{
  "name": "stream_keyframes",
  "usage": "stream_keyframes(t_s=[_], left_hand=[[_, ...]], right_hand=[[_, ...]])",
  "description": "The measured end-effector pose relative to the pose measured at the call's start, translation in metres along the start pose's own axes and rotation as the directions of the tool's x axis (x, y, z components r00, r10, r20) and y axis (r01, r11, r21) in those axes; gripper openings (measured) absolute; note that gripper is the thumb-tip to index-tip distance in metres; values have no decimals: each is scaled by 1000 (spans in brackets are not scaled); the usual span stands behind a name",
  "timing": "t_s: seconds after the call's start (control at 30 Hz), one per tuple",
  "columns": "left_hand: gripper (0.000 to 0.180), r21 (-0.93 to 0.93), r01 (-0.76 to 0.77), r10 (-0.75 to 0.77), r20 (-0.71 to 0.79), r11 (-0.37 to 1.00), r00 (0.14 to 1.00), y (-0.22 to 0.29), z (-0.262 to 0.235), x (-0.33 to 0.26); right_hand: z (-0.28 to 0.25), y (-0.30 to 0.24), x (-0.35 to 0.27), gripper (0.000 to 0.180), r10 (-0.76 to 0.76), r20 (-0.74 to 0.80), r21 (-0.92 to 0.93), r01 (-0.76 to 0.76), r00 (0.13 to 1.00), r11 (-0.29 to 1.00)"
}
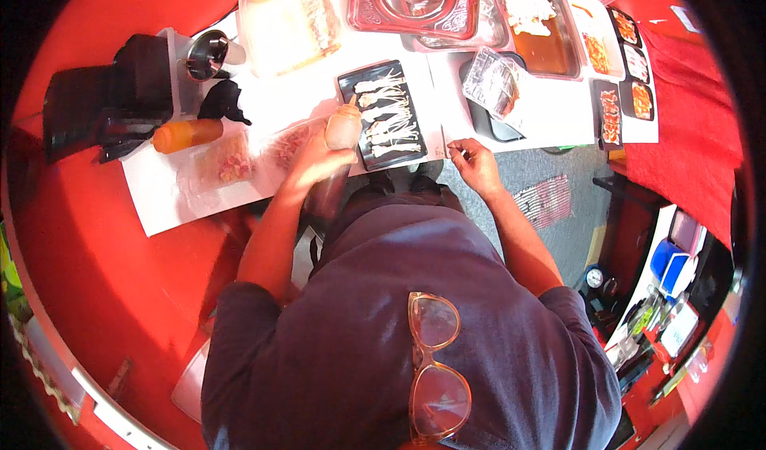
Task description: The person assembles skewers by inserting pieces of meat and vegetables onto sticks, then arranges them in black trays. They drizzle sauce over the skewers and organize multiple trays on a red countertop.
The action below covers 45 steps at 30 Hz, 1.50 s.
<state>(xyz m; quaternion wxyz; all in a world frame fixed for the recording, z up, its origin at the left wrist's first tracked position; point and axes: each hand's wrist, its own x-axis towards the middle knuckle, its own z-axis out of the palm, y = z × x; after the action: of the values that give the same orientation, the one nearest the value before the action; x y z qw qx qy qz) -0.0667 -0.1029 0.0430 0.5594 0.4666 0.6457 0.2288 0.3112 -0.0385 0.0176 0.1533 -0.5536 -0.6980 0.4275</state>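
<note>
My left hand (317,164) is wrapped round a squeeze bottle (344,126) with pale contents, its orange nozzle tilted over the left side of a black tray (392,159). Rows of small pale pieces with light sauce lines across them lie in that tray, near the table's front edge. To the right of the tray, at the table edge, my right hand (476,167) has its fingers curled in toward the thumb. Whatever is between those fingertips, if anything, is too small to make out.
On the white table (152,211), an orange squeeze bottle (187,136) lies at left beside a clear bag of food (227,163). Clear tubs (263,11) and a lidded container (415,3) line the back. A film-covered bowl (495,83) and small filled trays (610,119) stand right.
</note>
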Motion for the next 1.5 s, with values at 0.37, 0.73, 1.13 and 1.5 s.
stream_keyframes(t_s=[0.37,0.73,1.13,1.5], left_hand=[[65,296,339,-341,-46,893,939,25,23,-29],[73,300,472,-466,-97,829,880,70,59,-54],[68,296,587,-540,-231,754,809,77,100,-83],[71,303,553,-499,-242,776,832,78,109,-83]], right_hand=[[-56,55,-8,21,-19,145,11,18,989,1000],[-85,91,-6,26,-1,306,-43,15,952,999],[-90,116,-1,25,-156,360,-47,185,920,982],[-103,127,-6,28,-76,415,-72,116,907,991]])
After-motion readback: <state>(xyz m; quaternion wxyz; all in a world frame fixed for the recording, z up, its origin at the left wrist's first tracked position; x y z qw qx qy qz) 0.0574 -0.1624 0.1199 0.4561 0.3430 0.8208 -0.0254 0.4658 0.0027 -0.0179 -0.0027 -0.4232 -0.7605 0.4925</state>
